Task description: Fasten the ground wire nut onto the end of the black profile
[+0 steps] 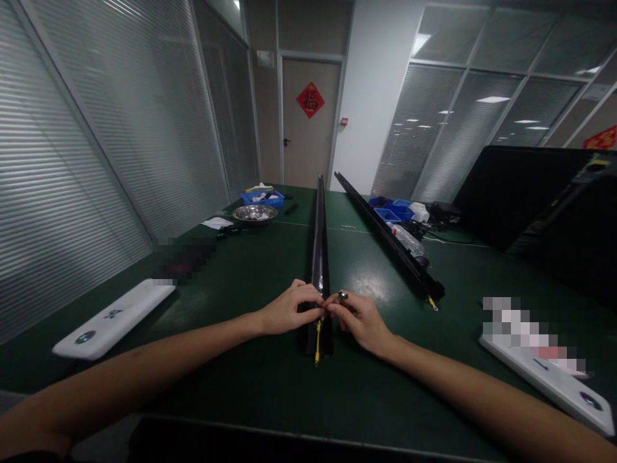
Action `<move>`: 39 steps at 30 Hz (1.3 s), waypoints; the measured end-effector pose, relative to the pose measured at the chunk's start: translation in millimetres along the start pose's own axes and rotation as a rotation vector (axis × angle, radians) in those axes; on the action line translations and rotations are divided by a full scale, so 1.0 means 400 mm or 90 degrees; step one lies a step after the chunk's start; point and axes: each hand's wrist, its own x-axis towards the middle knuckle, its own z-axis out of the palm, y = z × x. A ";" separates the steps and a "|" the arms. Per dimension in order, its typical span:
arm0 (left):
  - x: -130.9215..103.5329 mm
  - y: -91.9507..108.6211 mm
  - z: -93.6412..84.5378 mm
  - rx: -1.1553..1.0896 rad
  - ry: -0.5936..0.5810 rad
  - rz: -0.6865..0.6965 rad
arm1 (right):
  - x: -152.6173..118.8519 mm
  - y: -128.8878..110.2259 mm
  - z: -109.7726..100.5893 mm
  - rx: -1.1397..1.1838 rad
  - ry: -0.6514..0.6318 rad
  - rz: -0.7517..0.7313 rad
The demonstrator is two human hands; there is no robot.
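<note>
A long black channel-shaped rail [320, 244] lies lengthwise on the green table, its near end in front of me. My left hand [294, 308] and my right hand [360, 318] meet over that end, fingertips pinched close together. What sits between the fingertips is too small to make out. Below them a short yellow wire [317, 344] with a metal ring end hangs out toward me. My right hand wears a ring-like shiny item [342, 296] on a finger. Farther right lies a second black rail [385, 238], slanted, with a yellow wire end [432, 302].
White devices lie at left [116, 321] and right [549, 379]. A metal bowl [255, 215] and a blue basket [263, 198] stand at the back left. Blue bins [393, 211], a plastic bottle [407, 241] and dark cables are beyond the second rail. A large black panel [520, 193] stands at right.
</note>
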 end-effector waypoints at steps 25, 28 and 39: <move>-0.003 -0.002 -0.001 -0.006 0.002 0.001 | 0.000 -0.002 0.000 -0.009 0.004 0.005; -0.003 -0.006 0.000 -0.005 0.003 0.009 | 0.000 -0.004 0.000 -0.011 0.006 0.005; -0.002 -0.001 -0.001 -0.011 0.004 -0.002 | -0.002 0.003 0.000 -0.006 0.006 0.016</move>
